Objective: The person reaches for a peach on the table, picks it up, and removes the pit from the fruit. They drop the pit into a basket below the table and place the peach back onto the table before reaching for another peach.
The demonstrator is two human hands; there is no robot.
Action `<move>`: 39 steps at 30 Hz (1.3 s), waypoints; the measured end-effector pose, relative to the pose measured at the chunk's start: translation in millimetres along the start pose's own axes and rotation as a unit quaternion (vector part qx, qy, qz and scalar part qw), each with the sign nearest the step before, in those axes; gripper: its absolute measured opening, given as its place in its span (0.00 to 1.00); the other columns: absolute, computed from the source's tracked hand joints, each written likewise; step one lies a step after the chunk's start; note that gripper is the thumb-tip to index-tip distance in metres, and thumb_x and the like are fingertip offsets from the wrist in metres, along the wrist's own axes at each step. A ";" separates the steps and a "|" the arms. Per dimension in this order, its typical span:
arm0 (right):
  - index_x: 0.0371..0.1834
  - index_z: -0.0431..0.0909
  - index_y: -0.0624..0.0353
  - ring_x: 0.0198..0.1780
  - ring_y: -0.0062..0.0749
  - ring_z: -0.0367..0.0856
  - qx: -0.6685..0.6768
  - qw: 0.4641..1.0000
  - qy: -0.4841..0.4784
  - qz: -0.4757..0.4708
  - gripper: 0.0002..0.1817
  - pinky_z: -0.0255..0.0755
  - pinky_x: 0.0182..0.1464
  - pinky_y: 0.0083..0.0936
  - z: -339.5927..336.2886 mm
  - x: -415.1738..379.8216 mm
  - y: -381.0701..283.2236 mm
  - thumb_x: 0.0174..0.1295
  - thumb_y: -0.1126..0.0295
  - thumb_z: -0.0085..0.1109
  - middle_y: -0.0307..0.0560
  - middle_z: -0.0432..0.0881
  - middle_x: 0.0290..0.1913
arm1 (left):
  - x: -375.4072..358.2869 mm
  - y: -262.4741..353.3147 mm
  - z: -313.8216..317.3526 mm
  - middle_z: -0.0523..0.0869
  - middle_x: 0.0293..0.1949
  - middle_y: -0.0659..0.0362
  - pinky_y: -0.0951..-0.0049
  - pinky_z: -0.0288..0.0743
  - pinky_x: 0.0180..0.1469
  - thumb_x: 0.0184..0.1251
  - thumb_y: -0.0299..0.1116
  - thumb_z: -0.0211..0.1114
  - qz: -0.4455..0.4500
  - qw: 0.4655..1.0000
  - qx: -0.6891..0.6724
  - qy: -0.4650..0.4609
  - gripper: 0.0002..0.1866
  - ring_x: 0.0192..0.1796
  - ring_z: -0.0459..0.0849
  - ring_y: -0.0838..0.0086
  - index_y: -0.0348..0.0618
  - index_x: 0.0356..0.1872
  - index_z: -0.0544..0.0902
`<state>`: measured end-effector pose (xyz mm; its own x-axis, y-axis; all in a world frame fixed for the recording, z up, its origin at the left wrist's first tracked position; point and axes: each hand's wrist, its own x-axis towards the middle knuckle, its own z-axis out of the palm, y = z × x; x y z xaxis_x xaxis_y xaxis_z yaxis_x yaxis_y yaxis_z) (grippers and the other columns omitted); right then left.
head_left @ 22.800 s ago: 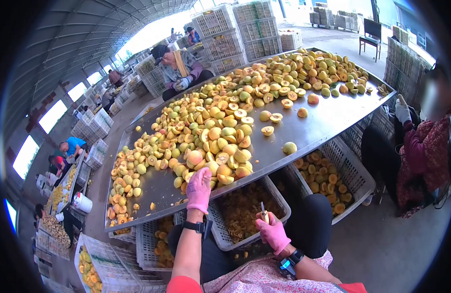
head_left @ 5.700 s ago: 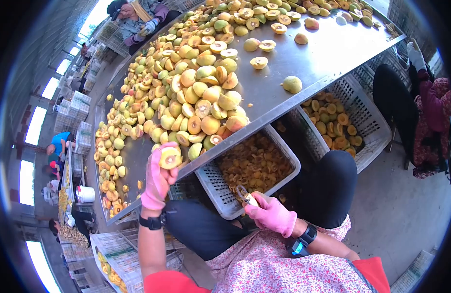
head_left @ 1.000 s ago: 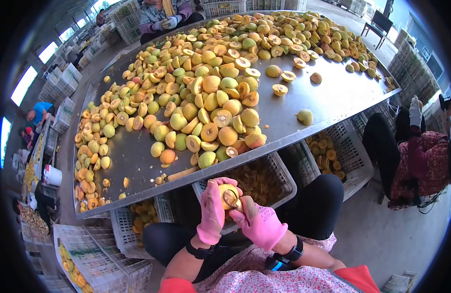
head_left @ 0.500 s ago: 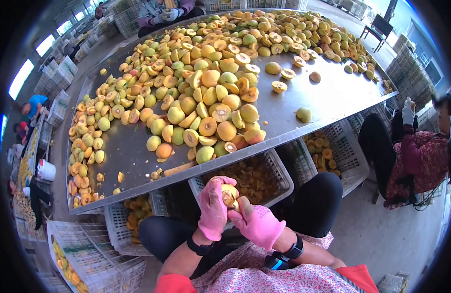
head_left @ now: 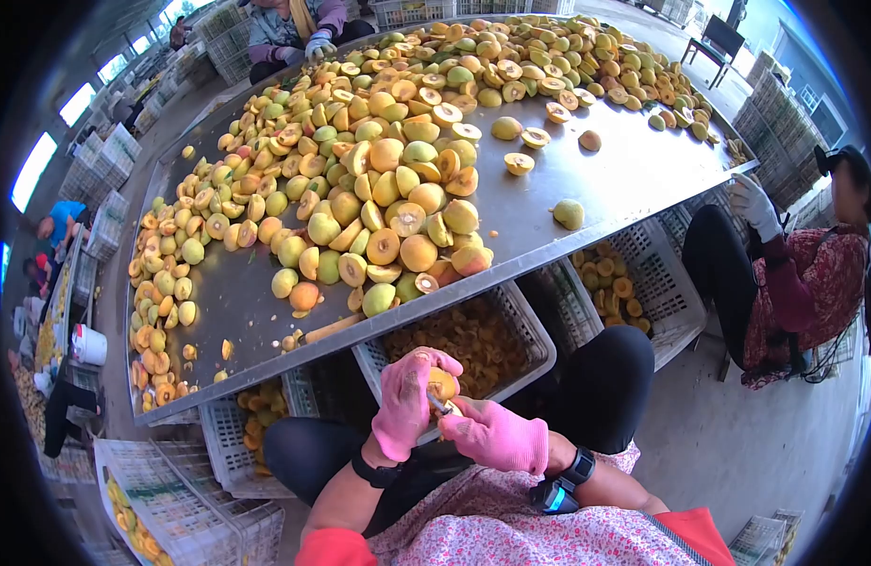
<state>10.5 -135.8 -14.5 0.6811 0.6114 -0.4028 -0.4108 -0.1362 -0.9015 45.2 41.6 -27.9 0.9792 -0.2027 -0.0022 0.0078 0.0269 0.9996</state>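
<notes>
My left hand (head_left: 404, 401), in a pink glove, is closed around a yellow-orange fruit piece (head_left: 442, 385). My right hand (head_left: 497, 435), also gloved in pink, grips a small tool (head_left: 439, 405) whose metal part touches the fruit; its handle is mostly hidden by the fingers. Both hands meet above my lap, just in front of a white crate (head_left: 541, 366) holding cut orange pieces. Beyond them, a metal table (head_left: 242, 311) bears a large heap of whole and halved fruits (head_left: 384, 189). A wooden handle (head_left: 334, 328) lies by the table's near edge.
Crates (head_left: 676, 307) with fruit stand under the table, and more crates (head_left: 185, 505) are at the lower left. A gloved co-worker (head_left: 804, 292) sits at the right, another person (head_left: 299, 33) across the table. A black chair (head_left: 717, 45) stands behind at the upper right.
The tool's metal part now shows at the fruit. The right co-worker's gloved hand has moved to the table's edge, and the person across has lowered a hand towards the heap. The view has shifted slightly.
</notes>
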 end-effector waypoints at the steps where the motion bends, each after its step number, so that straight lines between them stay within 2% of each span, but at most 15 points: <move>1: 0.50 0.73 0.56 0.22 0.20 0.69 0.082 0.995 -0.035 0.050 0.22 0.63 0.25 0.24 -2.4 -3.7 -8.9 0.80 0.46 0.49 0.33 0.71 0.24 | 0.4 0.0 1.6 0.86 0.31 0.56 0.72 0.78 0.37 0.84 0.51 0.44 0.000 1.000 0.000 -0.001 0.29 0.30 0.85 0.73 0.36 0.37 0.84; 6: 0.44 0.73 0.50 0.14 0.10 0.55 0.275 0.945 -0.159 0.081 0.23 0.48 0.14 0.14 -11.1 -7.3 -4.1 0.79 0.41 0.46 0.28 0.65 0.22 | -2.1 5.7 8.4 0.84 0.27 0.55 0.74 0.76 0.32 0.84 0.62 0.41 0.005 0.999 -0.034 0.002 0.36 0.27 0.83 0.73 0.35 0.35 0.81; 10: 0.44 0.72 0.52 0.11 0.10 0.53 0.493 0.827 -0.267 0.055 0.23 0.47 0.10 0.13 -12.3 6.2 23.6 0.82 0.44 0.41 0.27 0.63 0.20 | 1.1 1.4 7.1 0.86 0.31 0.56 0.74 0.78 0.37 0.86 0.53 0.38 -0.026 0.995 -0.091 -0.017 0.31 0.29 0.84 0.74 0.36 0.39 0.81; 15: 0.45 0.72 0.56 0.11 0.10 0.54 0.533 0.804 -0.263 0.029 0.23 0.49 0.10 0.13 -12.6 13.7 38.0 0.82 0.46 0.43 0.28 0.64 0.20 | 7.8 -10.3 16.8 0.85 0.32 0.59 0.75 0.79 0.39 0.86 0.53 0.38 -0.090 0.982 -0.160 0.051 0.29 0.33 0.85 0.75 0.40 0.45 0.80; 17: 0.46 0.72 0.57 0.11 0.10 0.55 0.525 0.807 -0.271 -0.006 0.23 0.49 0.10 0.13 -16.8 11.2 39.1 0.81 0.46 0.45 0.28 0.64 0.20 | 14.8 -12.4 18.2 0.85 0.33 0.58 0.77 0.76 0.33 0.83 0.65 0.38 -0.019 0.987 -0.061 0.148 0.35 0.30 0.82 0.77 0.41 0.46 0.79; 19: 0.47 0.73 0.57 0.12 0.11 0.58 0.527 0.811 -0.250 -0.053 0.23 0.52 0.11 0.14 -20.6 13.2 42.7 0.80 0.46 0.48 0.29 0.66 0.20 | 16.3 10.4 11.1 0.86 0.33 0.59 0.86 0.63 0.19 0.81 0.67 0.39 -0.060 0.976 -0.062 0.198 0.35 0.22 0.76 0.83 0.44 0.48 0.80; 22: 0.49 0.75 0.59 0.16 0.18 0.66 0.194 0.981 -0.004 0.014 0.21 0.64 0.19 0.20 -36.5 20.6 38.4 0.79 0.49 0.51 0.31 0.69 0.22 | 13.6 32.6 -17.5 0.87 0.34 0.61 0.87 0.67 0.25 0.83 0.60 0.42 -0.052 0.987 -0.036 0.145 0.29 0.24 0.76 0.86 0.46 0.48 0.82; 23: 0.51 0.74 0.63 0.27 0.37 0.83 -0.090 0.990 0.093 0.061 0.21 0.77 0.32 0.34 -38.4 32.0 49.5 0.77 0.52 0.53 0.43 0.82 0.29 | 12.4 44.0 -27.6 0.85 0.31 0.58 0.84 0.64 0.20 0.83 0.62 0.42 -0.030 0.990 0.042 0.131 0.32 0.21 0.76 0.82 0.43 0.45 0.81; 25: 0.54 0.73 0.66 0.47 0.54 0.88 -0.439 0.879 0.164 0.093 0.23 0.79 0.49 0.45 -40.1 43.1 100.1 0.74 0.53 0.54 0.58 0.89 0.43 | -2.6 60.6 -56.9 0.85 0.32 0.59 0.83 0.67 0.21 0.83 0.60 0.45 0.037 0.967 0.162 0.192 0.29 0.23 0.78 0.81 0.43 0.43 0.83; 27: 0.59 0.71 0.66 0.55 0.64 0.84 -0.446 0.868 0.094 0.198 0.27 0.76 0.56 0.51 -44.3 40.9 108.4 0.74 0.50 0.53 0.69 0.87 0.49 | -28.9 84.8 -93.4 0.86 0.40 0.54 0.69 0.78 0.34 0.82 0.47 0.49 0.052 0.905 0.286 0.310 0.23 0.39 0.84 0.67 0.36 0.41 0.83; 29: 0.59 0.70 0.68 0.54 0.61 0.85 -0.463 0.864 0.069 0.185 0.30 0.76 0.55 0.49 -41.6 38.8 103.8 0.74 0.47 0.51 0.68 0.87 0.47 | -55.1 106.7 -121.1 0.86 0.41 0.50 0.63 0.79 0.42 0.80 0.47 0.52 -0.081 0.854 0.325 0.398 0.22 0.40 0.84 0.60 0.35 0.43 0.84; 32: 0.58 0.71 0.66 0.53 0.62 0.85 -0.399 0.899 0.125 0.132 0.27 0.76 0.54 0.50 -38.3 42.7 88.9 0.74 0.49 0.53 0.67 0.87 0.46 | -86.6 84.7 -184.6 0.85 0.53 0.49 0.56 0.76 0.57 0.74 0.50 0.62 -0.130 0.681 0.638 0.334 0.25 0.45 0.85 0.52 0.37 0.58 0.81; 35: 0.57 0.71 0.64 0.53 0.62 0.85 -0.397 0.904 0.099 0.127 0.26 0.77 0.54 0.50 -35.3 51.0 95.0 0.73 0.50 0.54 0.67 0.87 0.47 | -42.2 85.5 -194.9 0.83 0.57 0.48 0.58 0.79 0.56 0.71 0.52 0.65 -0.071 0.750 0.588 0.294 0.31 0.47 0.88 0.55 0.37 0.63 0.77; 37: 0.56 0.71 0.64 0.53 0.62 0.85 -0.413 0.899 0.086 0.119 0.25 0.77 0.53 0.50 -33.9 51.1 110.0 0.74 0.50 0.54 0.67 0.87 0.46 | 12.8 106.3 -168.2 0.82 0.59 0.46 0.59 0.80 0.55 0.71 0.54 0.66 -0.199 0.848 0.425 0.247 0.34 0.46 0.89 0.57 0.35 0.65 0.77; 39: 0.56 0.71 0.63 0.52 0.62 0.85 -0.430 0.893 0.076 0.112 0.25 0.76 0.53 0.51 -34.5 49.0 111.5 0.74 0.50 0.54 0.66 0.87 0.46 | 61.1 75.0 -188.8 0.83 0.57 0.45 0.62 0.82 0.51 0.69 0.54 0.68 -0.207 0.830 0.479 0.196 0.35 0.44 0.89 0.61 0.35 0.66 0.76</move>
<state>19.0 -148.0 -140.2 0.7416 0.3893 -0.5463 0.0253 -0.8300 -0.5571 143.8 216.1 41.7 0.9250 0.3387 -0.1723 0.3793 -0.7943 0.4746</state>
